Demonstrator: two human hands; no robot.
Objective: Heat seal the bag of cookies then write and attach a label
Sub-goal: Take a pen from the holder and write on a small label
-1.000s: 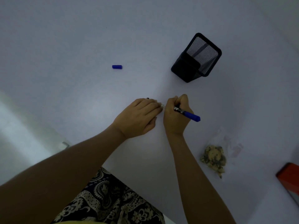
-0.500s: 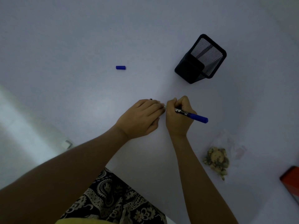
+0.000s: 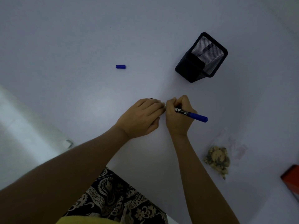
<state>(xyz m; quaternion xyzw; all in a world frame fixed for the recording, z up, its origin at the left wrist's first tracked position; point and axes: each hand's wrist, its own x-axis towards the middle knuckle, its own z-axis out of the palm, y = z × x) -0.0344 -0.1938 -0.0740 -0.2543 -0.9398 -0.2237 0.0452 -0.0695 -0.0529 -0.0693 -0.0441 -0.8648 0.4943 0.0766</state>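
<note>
Pale and dimly lit, the white surface fills nearly the whole view from the head camera. Both forearms reach up from the bottom edge and meet near the middle. The right hand is curled into a writing grip, fingers clamped on a marker; its blue rear end sticks out to the right of the hand, and its tip is hidden where the two hands meet. The left hand lies palm down, fingers bent and pressed together, its fingertips touching the right hand; whatever it pins to the surface is covered, so I cannot tell what it is.

Nearer the person and to the right of the right forearm lies the clear bag of cookies, flat on the surface and apart from both hands. Farther right, a red object is cut by the frame edge. Beyond the right hand stands a black mesh pen holder. Beyond the left hand, well apart, lies the blue marker cap.
</note>
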